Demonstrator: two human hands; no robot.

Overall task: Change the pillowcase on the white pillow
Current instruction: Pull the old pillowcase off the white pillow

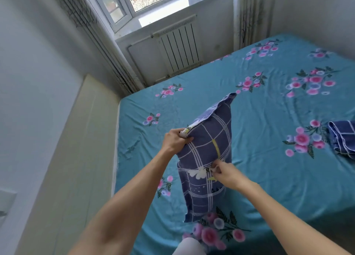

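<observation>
Both hands' fingers pinch the plaid pillowcase [206, 155]: left hand [175, 139] its top edge, right hand [226, 175] mid-seam.

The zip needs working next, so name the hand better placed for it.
Right, probably. The right hand already pinches at the zip on the pillow, while the left hand grips its upper corner, steadying it.

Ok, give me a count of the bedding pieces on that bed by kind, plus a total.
Pillow in a navy checked case, stood on edge, gripped by the left hand and pinched by the right hand: 1
Folded navy checked cloth at the right edge: 1
Teal floral sheet: 1
Total: 3
</observation>
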